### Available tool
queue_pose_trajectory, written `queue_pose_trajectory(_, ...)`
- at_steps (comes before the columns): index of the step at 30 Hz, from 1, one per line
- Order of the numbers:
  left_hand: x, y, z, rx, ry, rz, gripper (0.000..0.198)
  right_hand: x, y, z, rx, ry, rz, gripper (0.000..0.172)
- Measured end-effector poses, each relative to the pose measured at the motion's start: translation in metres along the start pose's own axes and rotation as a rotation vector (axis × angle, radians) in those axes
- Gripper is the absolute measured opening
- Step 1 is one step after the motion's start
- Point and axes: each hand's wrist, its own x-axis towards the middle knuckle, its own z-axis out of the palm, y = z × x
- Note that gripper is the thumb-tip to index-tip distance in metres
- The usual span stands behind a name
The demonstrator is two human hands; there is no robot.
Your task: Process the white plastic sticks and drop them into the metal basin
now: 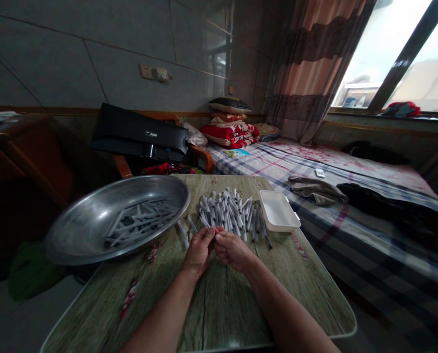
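Note:
Over the middle of the wooden table [237,309], my left hand [200,247] and my right hand [231,249] meet at the fingertips. Both have their fingers closed, and whatever they pinch is too small to make out. Just beyond them lies a pile of whitish, pen-like tubes [224,211] with dark tips. A few loose tubes [183,234] rest left of my left hand. More tubes [141,220] lie inside a big metal basin [79,235] at the table's left. Right of the pile stands an open white plastic box [279,211].
Behind and right of the table is a bed [314,235] with a plaid sheet, dark clothing [406,215], a grey cloth [316,189] and folded red bedding [230,133]. A large black panel [141,132] leans on a wooden chair behind the basin.

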Motion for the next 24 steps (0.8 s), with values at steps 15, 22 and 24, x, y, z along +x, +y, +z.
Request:
queue_pose_trajectory(15,-0.002,-0.001,0.006,-0.050,0.014,0.009,0.032,0.006,0.014,-0.003,0.044,-0.063,0.157,0.033)
queue_pose_trajectory(22,0.004,-0.005,0.006,0.045,0.079,0.125,0.038,0.011,0.021,0.005,0.004,0.049,0.125,0.035)
queue_pose_trajectory(24,0.005,-0.006,0.005,0.049,0.081,0.127,0.038,0.010,0.020,0.008,0.008,0.061,0.122,0.033)
